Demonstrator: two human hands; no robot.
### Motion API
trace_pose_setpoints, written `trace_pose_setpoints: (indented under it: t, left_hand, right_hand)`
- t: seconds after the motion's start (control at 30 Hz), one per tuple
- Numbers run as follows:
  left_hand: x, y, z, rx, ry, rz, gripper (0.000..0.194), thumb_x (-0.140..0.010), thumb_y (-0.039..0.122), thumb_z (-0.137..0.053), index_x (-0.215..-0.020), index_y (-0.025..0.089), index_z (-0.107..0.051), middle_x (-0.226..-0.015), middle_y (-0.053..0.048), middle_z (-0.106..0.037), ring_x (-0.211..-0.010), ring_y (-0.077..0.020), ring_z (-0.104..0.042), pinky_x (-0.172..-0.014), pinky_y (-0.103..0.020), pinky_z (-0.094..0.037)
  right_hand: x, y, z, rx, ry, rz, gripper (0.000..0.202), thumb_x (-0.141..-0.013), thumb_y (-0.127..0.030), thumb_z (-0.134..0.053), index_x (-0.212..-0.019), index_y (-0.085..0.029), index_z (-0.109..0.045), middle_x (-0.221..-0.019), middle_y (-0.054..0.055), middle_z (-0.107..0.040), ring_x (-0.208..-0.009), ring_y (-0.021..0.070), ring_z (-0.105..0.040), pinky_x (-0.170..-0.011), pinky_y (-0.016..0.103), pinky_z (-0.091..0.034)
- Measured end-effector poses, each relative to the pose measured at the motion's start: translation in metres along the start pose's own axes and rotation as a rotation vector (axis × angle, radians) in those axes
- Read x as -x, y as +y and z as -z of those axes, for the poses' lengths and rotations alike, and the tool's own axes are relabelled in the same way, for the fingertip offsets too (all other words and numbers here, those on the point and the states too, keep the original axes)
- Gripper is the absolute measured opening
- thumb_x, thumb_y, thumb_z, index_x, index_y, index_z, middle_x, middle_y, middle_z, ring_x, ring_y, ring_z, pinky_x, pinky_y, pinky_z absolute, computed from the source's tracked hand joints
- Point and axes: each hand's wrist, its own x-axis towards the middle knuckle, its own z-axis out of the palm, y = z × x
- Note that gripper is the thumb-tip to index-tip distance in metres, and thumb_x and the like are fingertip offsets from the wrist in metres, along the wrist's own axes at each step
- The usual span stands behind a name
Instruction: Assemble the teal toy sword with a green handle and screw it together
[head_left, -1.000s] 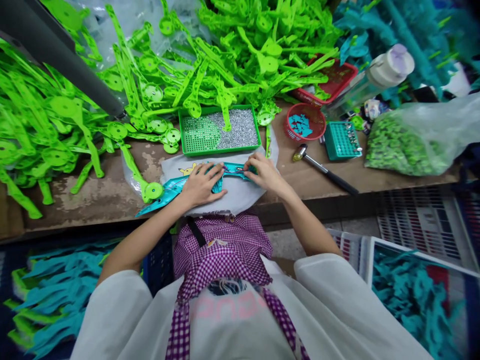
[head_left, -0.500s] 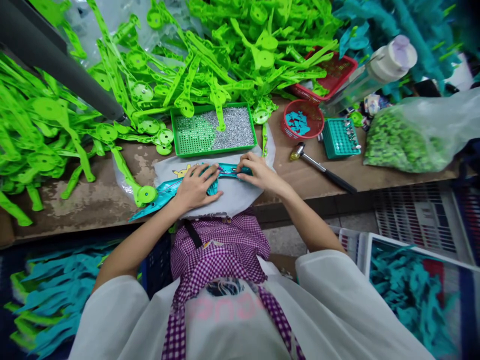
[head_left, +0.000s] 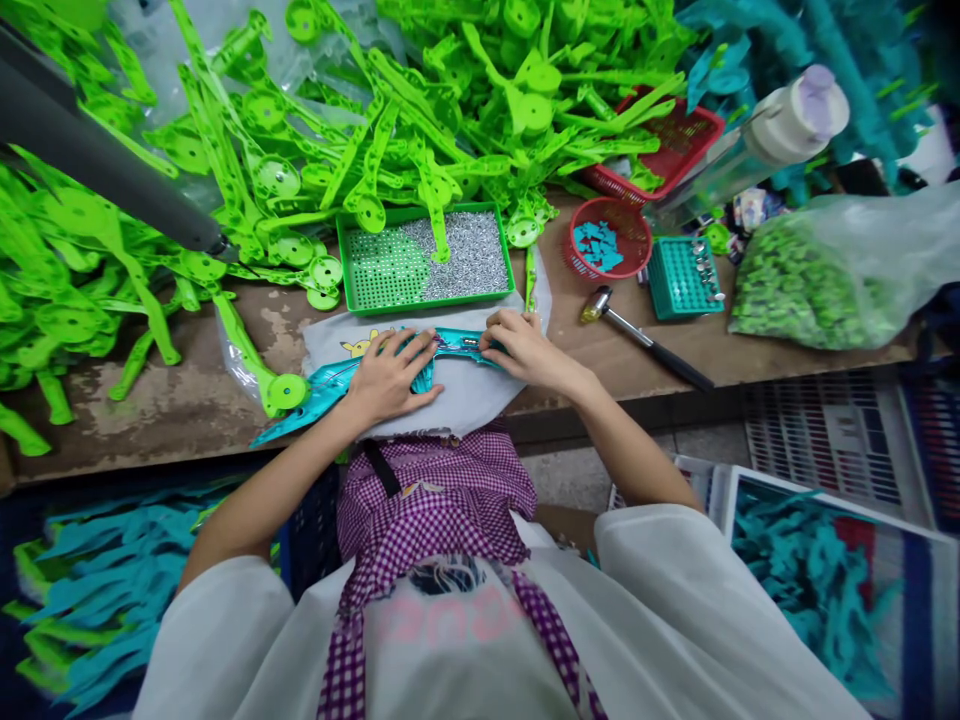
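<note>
A long teal plastic shell lies hollow side up across a grey cloth, with thin wires and small metal pieces inside. My left hand rests flat over its middle, fingers stretched out and thumb apart, hiding that section. At the shell's right end, my right hand has its fingers bent and closed on the narrow part. The fingertips cover that end. Just behind the hands stands a green tray holding many small silver screws.
Bright green plastic shells are heaped across the back and left. To the right lie a hammer, a red basket of teal bits, a teal bit holder, a bottle and a bag of green pieces.
My right hand has slid slightly right along the shell, showing more of its inside. My left hand stays on the middle. The view has shifted a little.
</note>
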Motion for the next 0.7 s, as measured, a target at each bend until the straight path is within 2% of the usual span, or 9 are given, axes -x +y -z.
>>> trace_pose_setpoints:
  t: [0.17, 0.27, 0.37, 0.5, 0.7]
  left_hand:
    - [0.000, 0.002, 0.001, -0.037, 0.000, 0.003, 0.060, -0.098, 0.059, -0.051, -0.143, 0.019, -0.058, -0.150, -0.011, -0.059, -0.137, -0.0329, -0.053, -0.115, -0.052, -0.039]
    - [0.000, 0.002, 0.001, -0.045, -0.002, 0.008, 0.059, -0.098, 0.058, -0.052, -0.143, 0.021, -0.058, -0.151, -0.010, -0.058, -0.137, -0.0323, -0.053, -0.115, -0.052, -0.039]
    - [0.000, 0.001, -0.001, -0.054, -0.004, 0.009, 0.060, -0.097, 0.060, -0.053, -0.144, 0.022, -0.057, -0.152, -0.009, -0.058, -0.138, -0.0320, -0.053, -0.115, -0.052, -0.039]
    - [0.000, 0.001, -0.002, -0.055, 0.001, 0.017, 0.061, -0.097, 0.060, -0.054, -0.144, 0.022, -0.057, -0.151, -0.010, -0.058, -0.137, -0.0322, -0.053, -0.115, -0.052, -0.039]
    - [-0.001, 0.002, 0.000, -0.014, -0.018, 0.044, 0.059, -0.095, 0.058, -0.056, -0.144, 0.024, -0.058, -0.151, -0.009, -0.058, -0.137, -0.0337, -0.053, -0.116, -0.052, -0.038]
  right_hand:
    - [0.016, 0.005, -0.007, 0.074, 0.048, 0.052, 0.029, -0.105, -0.025, -0.040, -0.114, -0.022, -0.067, -0.120, 0.010, -0.064, -0.110, 0.0242, -0.056, -0.096, 0.042, -0.035]
    - [0.029, 0.000, -0.013, 0.217, 0.058, 0.077, 0.039, -0.103, -0.015, -0.039, -0.131, -0.026, -0.064, -0.135, 0.010, -0.064, -0.125, 0.0256, -0.054, -0.102, 0.046, -0.032]
    - [0.039, -0.005, -0.018, 0.290, 0.062, 0.036, 0.050, -0.100, -0.010, -0.042, -0.143, -0.029, -0.058, -0.143, 0.010, -0.061, -0.136, 0.0272, -0.048, -0.107, 0.049, -0.031]
    - [0.043, -0.003, -0.023, 0.201, 0.047, 0.024, 0.056, -0.099, -0.009, -0.043, -0.148, -0.033, -0.054, -0.147, 0.009, -0.060, -0.141, 0.0277, -0.047, -0.107, 0.049, -0.038]
    - [0.046, 0.003, -0.033, 0.073, 0.148, 0.015, 0.056, -0.100, -0.009, -0.041, -0.149, -0.033, -0.053, -0.146, 0.009, -0.062, -0.143, 0.0266, -0.049, -0.110, 0.049, -0.041]
